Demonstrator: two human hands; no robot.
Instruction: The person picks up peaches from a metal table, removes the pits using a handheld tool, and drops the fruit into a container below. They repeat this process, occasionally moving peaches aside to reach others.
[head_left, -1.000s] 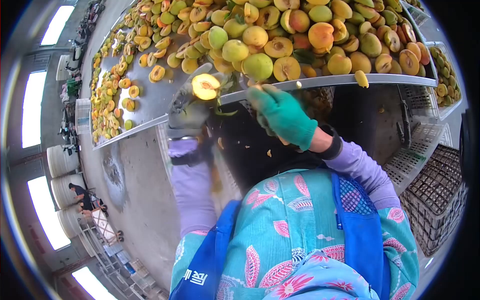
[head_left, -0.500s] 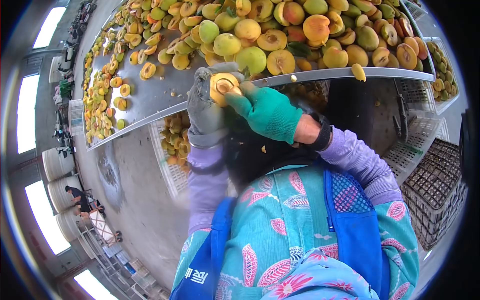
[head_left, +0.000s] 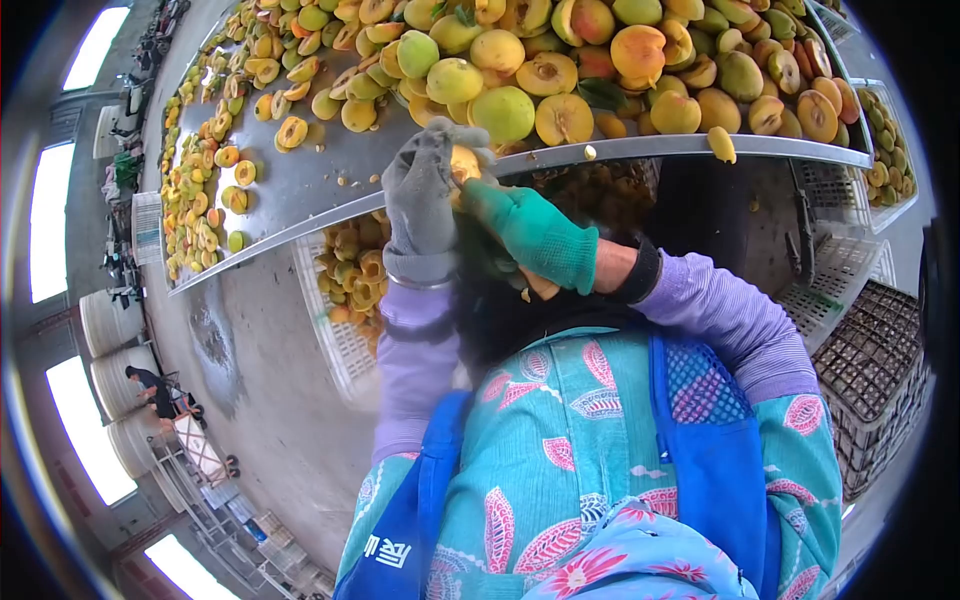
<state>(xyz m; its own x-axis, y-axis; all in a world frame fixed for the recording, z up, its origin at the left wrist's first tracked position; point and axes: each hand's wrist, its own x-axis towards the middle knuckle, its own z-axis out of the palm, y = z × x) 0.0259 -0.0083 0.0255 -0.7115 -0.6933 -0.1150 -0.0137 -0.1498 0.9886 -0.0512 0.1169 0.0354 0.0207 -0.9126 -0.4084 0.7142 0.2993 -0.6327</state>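
My left hand (head_left: pixel 424 195), in a grey glove, is wrapped round a piece of yellow fruit (head_left: pixel 464 162) near the metal table's front edge. My right hand (head_left: pixel 545 235), in a green glove, is closed, with its fingertips against that fruit. A yellowish piece (head_left: pixel 540 285) shows just below my right hand; whether the hand grips it cannot be made out. Halved and whole yellow-green fruits (head_left: pixel 503 115) are heaped on the table (head_left: pixel 350 180) beyond my hands.
Under the table, a white crate (head_left: pixel 338 340) holds fruit pieces. At the right stand a white crate (head_left: pixel 825 285), a dark mesh crate (head_left: pixel 868 345) and a fruit-filled crate (head_left: pixel 888 210). A person (head_left: pixel 155 390) is far off at the left.
My left hand has turned, so less of the fruit shows. My right hand has shifted slightly down, and a yellowish piece now shows beneath it.
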